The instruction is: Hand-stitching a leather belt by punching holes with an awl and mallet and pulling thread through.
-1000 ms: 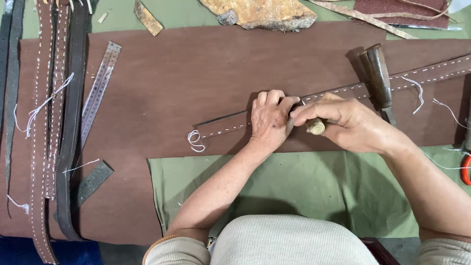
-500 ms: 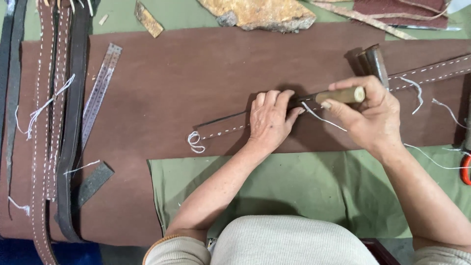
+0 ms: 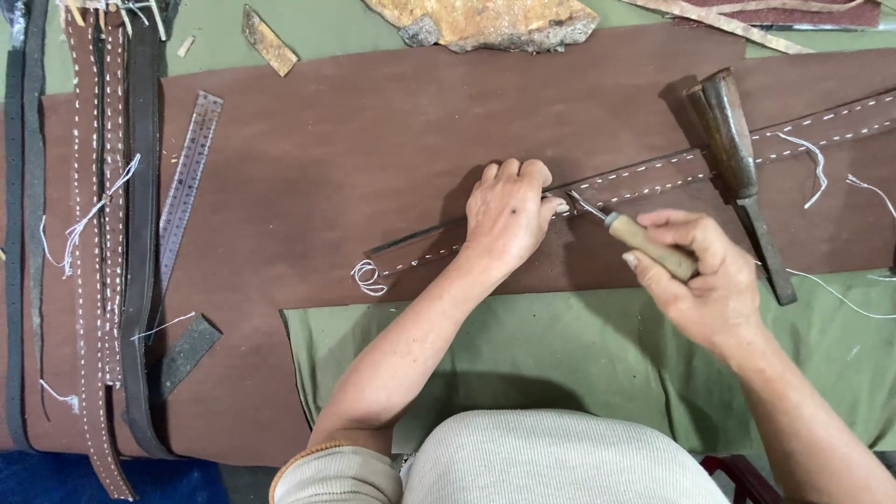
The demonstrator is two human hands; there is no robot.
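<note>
While the big brown hide (image 3: 308,177) covers most of the bench from nine o'clock to three, the work sits on top of it: a long strap (image 3: 653,173) running from the centre out toward two o'clock. White stitching shows in two rows along the strap to the right of the hands, and one dashed row carries on left to a curl of loose thread (image 3: 368,277) at the strap's near end, so the sewing looks well along; how much of the seam under the left hand is closed, I can't tell.

Over at nine o'clock lie several finished-looking stitched straps (image 3: 89,233), with a steel ruler (image 3: 187,177) just beside them. At two o'clock a dark wooden-handled tool (image 3: 737,168) rests across the strap, untouched.

Now the hands. They sit apart, close to each other. The left hand (image 3: 509,224) is pressed flat on the strap, fingers spread, pinning it down at centre. The right hand (image 3: 705,280), toward four o'clock, is clamped around an awl (image 3: 644,245), its metal tip laid on the stitch line just beside the left fingertips. Judging by the loose thread tails (image 3: 812,159) on the right, trimming is not yet done.
</note>
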